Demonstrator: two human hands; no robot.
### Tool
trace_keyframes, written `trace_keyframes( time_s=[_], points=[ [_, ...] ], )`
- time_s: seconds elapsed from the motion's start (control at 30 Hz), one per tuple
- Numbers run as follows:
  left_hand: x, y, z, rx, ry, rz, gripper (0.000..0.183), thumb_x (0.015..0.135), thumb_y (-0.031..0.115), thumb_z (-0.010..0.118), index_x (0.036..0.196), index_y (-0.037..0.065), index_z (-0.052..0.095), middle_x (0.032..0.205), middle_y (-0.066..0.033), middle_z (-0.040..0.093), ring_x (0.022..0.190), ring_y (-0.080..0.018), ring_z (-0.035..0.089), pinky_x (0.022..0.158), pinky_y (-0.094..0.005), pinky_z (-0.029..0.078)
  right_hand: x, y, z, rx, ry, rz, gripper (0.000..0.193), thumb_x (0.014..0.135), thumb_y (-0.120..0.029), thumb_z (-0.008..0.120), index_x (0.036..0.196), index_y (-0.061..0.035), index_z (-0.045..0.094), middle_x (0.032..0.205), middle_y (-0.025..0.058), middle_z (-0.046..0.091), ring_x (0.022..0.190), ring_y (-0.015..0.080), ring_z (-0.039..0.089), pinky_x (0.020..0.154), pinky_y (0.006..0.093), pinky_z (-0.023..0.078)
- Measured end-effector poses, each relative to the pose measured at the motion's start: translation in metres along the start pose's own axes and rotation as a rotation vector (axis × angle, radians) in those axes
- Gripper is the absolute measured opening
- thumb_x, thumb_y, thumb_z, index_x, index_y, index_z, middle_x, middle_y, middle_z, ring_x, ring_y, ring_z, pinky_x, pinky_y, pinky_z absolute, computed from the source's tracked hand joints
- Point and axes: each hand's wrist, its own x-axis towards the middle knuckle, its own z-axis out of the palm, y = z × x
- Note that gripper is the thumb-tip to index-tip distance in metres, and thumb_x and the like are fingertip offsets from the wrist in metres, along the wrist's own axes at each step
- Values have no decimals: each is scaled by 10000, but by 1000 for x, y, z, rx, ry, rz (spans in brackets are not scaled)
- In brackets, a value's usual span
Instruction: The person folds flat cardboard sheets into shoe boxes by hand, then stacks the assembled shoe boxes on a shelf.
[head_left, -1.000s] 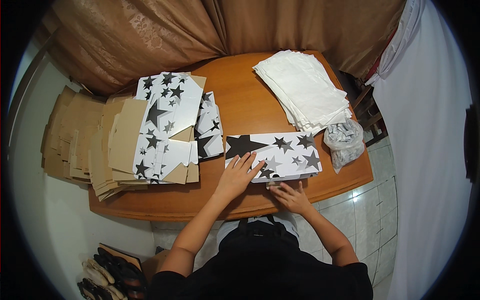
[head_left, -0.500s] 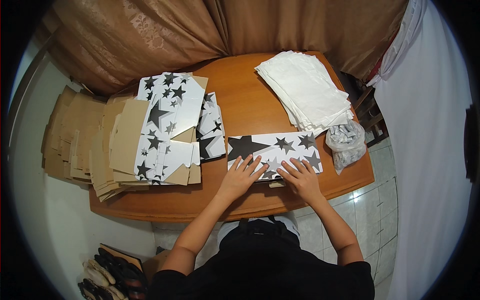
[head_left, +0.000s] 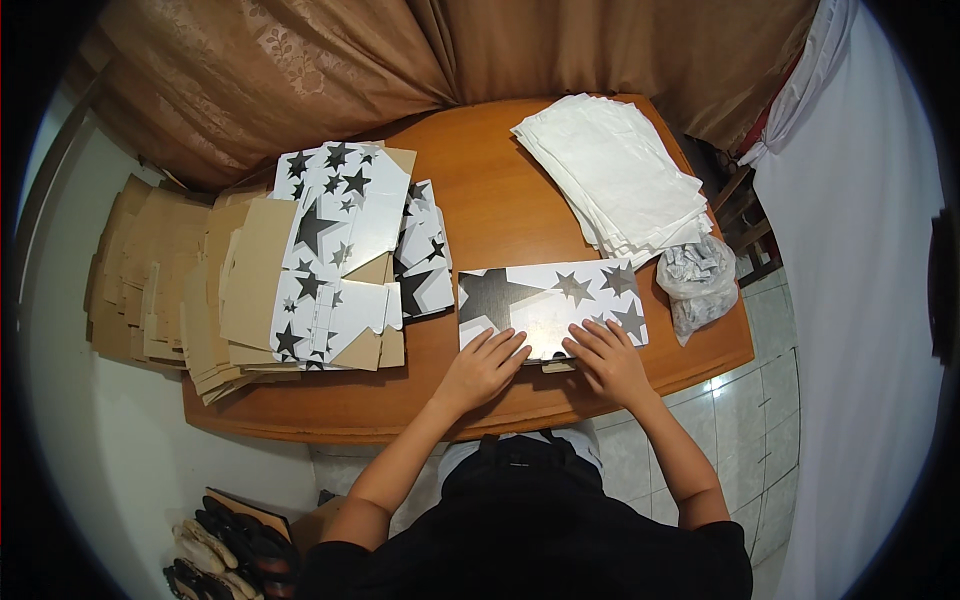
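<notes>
A folded cardboard box [head_left: 545, 295], white with black and grey stars, lies near the front of the table. My left hand [head_left: 482, 370] rests on its near edge, left of the middle, fingers stretched forward. On the same edge, further right, lies my right hand [head_left: 608, 365], its fingers spread over the box. Between the hands a small brown cardboard flap [head_left: 557, 367] sticks out from the near side. The thumbs point towards each other, and neither hand is closed around anything.
Flat star-printed box blanks [head_left: 345, 250] and plain brown cardboard pieces [head_left: 150, 270] are piled on the left. White paper sheets [head_left: 610, 175] lie at the back right of the wooden table [head_left: 470, 160]. A clear plastic bag [head_left: 697, 285] of small packets sits beside them.
Both hands have slid back a little towards me, from the box's top to its near edge. Its top now catches a bright glare, and the lid seems slightly tilted.
</notes>
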Motion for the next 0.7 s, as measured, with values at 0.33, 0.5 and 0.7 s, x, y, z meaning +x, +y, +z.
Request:
trace_keyframes(
  time_s=[0.33, 0.5, 0.7],
  points=[
    [-12, 8, 11, -17, 156, 11, 255, 741, 86, 561, 980, 16, 614, 1081, -91, 604, 1019, -226, 577, 887, -373, 478, -21, 15, 15, -33, 167, -60, 193, 742, -98, 623, 930, -67, 592, 1110, 64, 604, 1044, 222, 568, 924, 417, 423],
    [-16, 12, 21, -72, 174, -46, 214, 744, 61, 576, 946, 12, 625, 1055, -90, 614, 996, -229, 588, 879, -361, 484, -25, 15, 30, 41, 241, -24, 185, 733, -87, 628, 913, -65, 593, 1076, 63, 621, 1021, 223, 582, 901, 410, 436],
    [-14, 14, 25, -119, 162, -112, 191, 757, 93, 624, 934, 21, 627, 1016, -89, 612, 961, -237, 592, 877, -363, 482, -27, 14, 34, 78, 197, 53, 202, 724, -146, 669, 903, -90, 594, 1136, 49, 594, 1082, 227, 541, 934, 444, 382]
  ],
)
